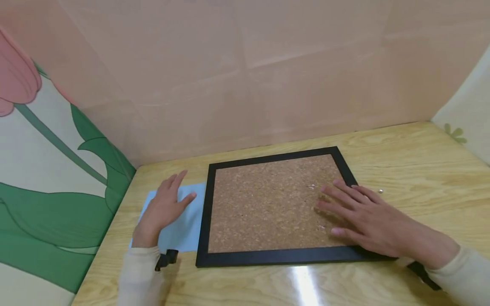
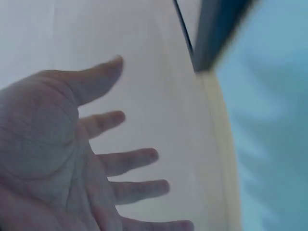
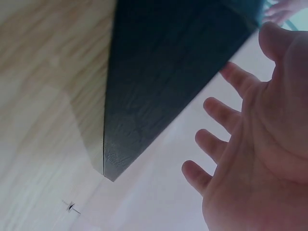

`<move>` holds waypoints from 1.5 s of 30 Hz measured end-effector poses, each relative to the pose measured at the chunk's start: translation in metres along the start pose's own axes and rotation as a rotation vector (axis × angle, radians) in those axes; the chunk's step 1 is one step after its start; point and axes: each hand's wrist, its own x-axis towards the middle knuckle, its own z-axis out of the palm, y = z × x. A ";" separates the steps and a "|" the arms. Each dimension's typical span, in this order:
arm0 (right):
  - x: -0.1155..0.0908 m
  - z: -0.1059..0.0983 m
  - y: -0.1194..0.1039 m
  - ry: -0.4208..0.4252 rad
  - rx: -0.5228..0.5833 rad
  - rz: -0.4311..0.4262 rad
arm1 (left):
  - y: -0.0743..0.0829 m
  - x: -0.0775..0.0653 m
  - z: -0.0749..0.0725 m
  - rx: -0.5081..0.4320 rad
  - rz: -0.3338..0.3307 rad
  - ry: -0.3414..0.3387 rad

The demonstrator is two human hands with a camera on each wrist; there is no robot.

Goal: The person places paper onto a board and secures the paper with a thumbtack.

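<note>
A cork board [image 1: 268, 204] with a black frame [image 1: 283, 256] lies flat on the table. My right hand [image 1: 377, 221] is spread over the board's right side, palm down, holding nothing. By its fingertips, small shiny pieces [image 1: 311, 186] lie on the cork; they look like clear pins. My left hand [image 1: 164, 210] hovers over a light blue sheet [image 1: 187, 229] left of the board, thumb apart from its straight fingers. The left wrist view shows its bare palm [image 2: 43, 144]; the right wrist view shows the right palm [image 3: 260, 130] beside the dark frame edge [image 3: 149, 96].
On the wood-grain table [image 1: 413, 170], one small shiny pin [image 1: 380, 191] lies right of the board. A pinkish wall covering [image 1: 245, 85] rises behind the table. Flower-patterned panels stand at the left [image 1: 53, 170] and right [image 1: 467, 102].
</note>
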 end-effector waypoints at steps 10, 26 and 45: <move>-0.001 0.003 0.000 -0.007 0.027 -0.014 | -0.082 -0.008 -0.006 0.006 -0.276 -0.156; -0.003 0.007 0.001 0.002 0.022 -0.022 | -0.104 -0.016 -0.009 -0.015 -0.473 -0.185; -0.002 0.005 -0.001 0.036 0.018 -0.036 | -0.112 -0.011 -0.004 -0.122 -0.499 -0.161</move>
